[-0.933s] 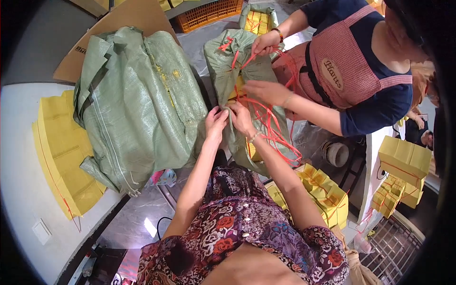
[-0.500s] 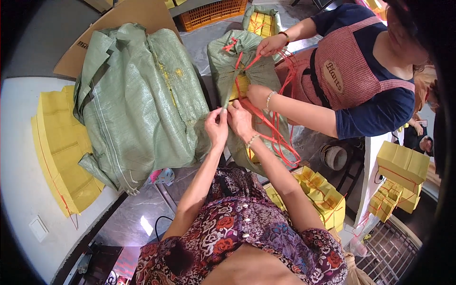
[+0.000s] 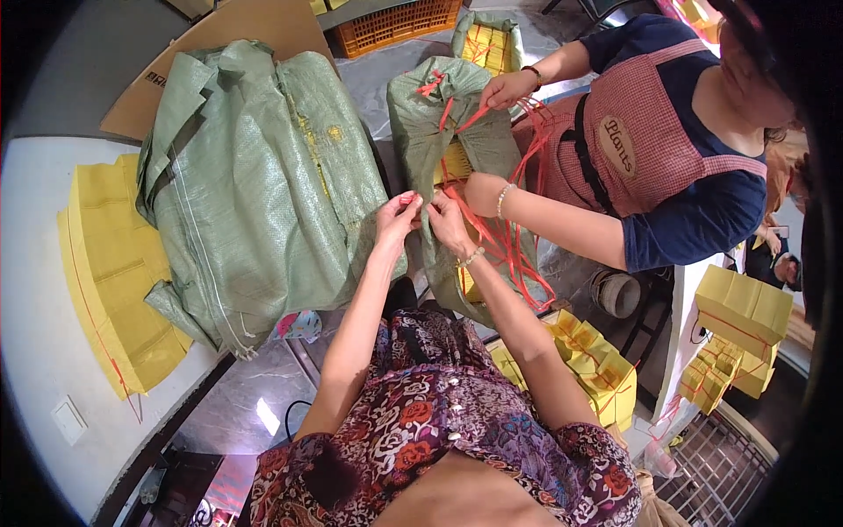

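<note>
Before me stands a green woven sack (image 3: 492, 151), its top partly drawn together and yellow paper bundles (image 3: 454, 165) showing through the gap. My left hand (image 3: 397, 220) is closed at the sack's left edge, with a bit of red plastic twine at its fingertips. Beside it my right hand (image 3: 450, 227) pinches the edge of the sack. Across the sack a co-worker's upper hand (image 3: 509, 90) holds a strand of red plastic twine (image 3: 474, 117) taut. The co-worker's other hand (image 3: 488, 195) rests over the opening, its fingers partly hidden.
A big filled green sack (image 3: 263, 193) is close on my left, beside a yellow paper bundle (image 3: 114, 272) on a white surface. Behind are an orange crate (image 3: 395, 31) and another opened sack (image 3: 486, 48). Yellow bundles (image 3: 606, 378) and a white bucket (image 3: 617, 292) lie to the right.
My hands have moved slightly apart, and red twine now shows at my left fingertips. The sack's edge has shifted. The co-worker's lower hand has moved slightly down and right.
</note>
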`<state>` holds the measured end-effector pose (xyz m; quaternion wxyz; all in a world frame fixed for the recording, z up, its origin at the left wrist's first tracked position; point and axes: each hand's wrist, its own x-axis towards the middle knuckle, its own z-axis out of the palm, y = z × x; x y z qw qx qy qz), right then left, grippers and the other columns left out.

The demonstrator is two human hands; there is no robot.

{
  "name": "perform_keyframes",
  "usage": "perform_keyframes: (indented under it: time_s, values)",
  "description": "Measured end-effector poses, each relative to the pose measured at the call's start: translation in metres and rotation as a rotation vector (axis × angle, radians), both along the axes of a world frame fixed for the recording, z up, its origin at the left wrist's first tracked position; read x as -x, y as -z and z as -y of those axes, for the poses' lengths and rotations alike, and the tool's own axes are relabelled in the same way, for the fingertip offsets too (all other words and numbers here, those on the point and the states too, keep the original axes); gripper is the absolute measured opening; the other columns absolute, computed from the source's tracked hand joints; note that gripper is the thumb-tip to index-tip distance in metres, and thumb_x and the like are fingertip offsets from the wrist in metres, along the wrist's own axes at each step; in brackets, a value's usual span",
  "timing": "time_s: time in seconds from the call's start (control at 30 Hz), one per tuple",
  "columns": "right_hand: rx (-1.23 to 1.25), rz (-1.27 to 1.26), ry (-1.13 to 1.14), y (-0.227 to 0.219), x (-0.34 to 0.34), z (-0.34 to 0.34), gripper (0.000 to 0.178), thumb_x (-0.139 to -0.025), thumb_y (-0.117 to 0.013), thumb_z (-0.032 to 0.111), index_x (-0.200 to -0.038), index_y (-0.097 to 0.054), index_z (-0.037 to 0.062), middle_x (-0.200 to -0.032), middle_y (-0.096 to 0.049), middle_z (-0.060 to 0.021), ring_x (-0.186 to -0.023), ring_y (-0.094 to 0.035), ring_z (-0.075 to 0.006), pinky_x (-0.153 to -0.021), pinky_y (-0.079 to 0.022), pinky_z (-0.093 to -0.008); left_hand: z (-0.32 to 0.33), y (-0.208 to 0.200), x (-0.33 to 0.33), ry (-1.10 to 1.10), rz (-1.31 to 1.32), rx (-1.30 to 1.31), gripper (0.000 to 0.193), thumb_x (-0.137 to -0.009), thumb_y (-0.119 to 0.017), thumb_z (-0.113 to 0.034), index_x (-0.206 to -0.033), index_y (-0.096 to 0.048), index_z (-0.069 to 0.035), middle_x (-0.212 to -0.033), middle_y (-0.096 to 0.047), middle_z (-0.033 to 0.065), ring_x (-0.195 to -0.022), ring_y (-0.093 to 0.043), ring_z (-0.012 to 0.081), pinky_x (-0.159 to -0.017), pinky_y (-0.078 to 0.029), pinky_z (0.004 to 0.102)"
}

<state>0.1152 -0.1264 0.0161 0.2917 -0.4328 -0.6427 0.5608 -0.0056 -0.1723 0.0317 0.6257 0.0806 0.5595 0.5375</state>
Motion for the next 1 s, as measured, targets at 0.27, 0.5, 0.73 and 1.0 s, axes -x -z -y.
perform_keyframes:
  time_s: [0.27,0.5,0.73,1.0]
  values:
    - [0.12,0.095,-0.044,0.009,-0.012,-0.008,0.011,-0.086,-0.055,0.003,-0.088,-0.063,-0.0034,-0.081,-0.063,-0.0002,-0.082,-0.053,-0.0071,-0.078,-0.043,-0.0239,-0.002,0.005,-0.012,-0.163,0.26,0.053,0.027,-0.088,-0.061,-0.019,-0.112,-0.059,-0.006,-0.098,-0.063,0.0031,-0.082,-0.06,0.0119,-0.071,-0.051,0.0269]
    - [0.272,-0.133,0.117,-0.014,0.002,0.004,0.01,-0.085,-0.06,0.007,-0.089,-0.062,-0.0019,-0.083,-0.062,0.001,-0.076,-0.052,-0.0047,-0.069,-0.043,-0.0212,0.013,0.033,-0.006,-0.578,0.645,0.103,0.015,-0.088,-0.06,-0.015,-0.101,-0.061,-0.007,-0.097,-0.063,0.0031,-0.086,-0.06,0.011,-0.079,-0.053,0.0273]
    - [0.093,0.141,-0.023,-0.036,-0.003,0.008,0.015,-0.085,-0.056,0.012,-0.093,-0.058,-0.0004,-0.079,-0.06,-0.0119,-0.074,-0.059,-0.0245,-0.07,-0.047,-0.0319,0.022,-0.045,-0.013,-0.491,-0.465,-0.154,0.019,-0.089,-0.059,-0.013,-0.102,-0.065,-0.001,-0.093,-0.066,0.0067,-0.081,-0.061,0.0105,-0.067,-0.05,0.0228]
    - [-0.698,0.251,0.0,-0.12,-0.008,0.044,0.063,-0.078,-0.064,0.02,-0.131,-0.037,-0.0014,-0.132,-0.038,-0.0193,-0.126,-0.033,-0.0395,-0.105,-0.027,-0.0483,0.042,-0.15,-0.007,-0.204,-0.476,-0.404,0.013,-0.088,-0.058,-0.004,-0.097,-0.065,0.002,-0.088,-0.065,0.0061,-0.077,-0.06,0.0098,-0.07,-0.049,0.0224]
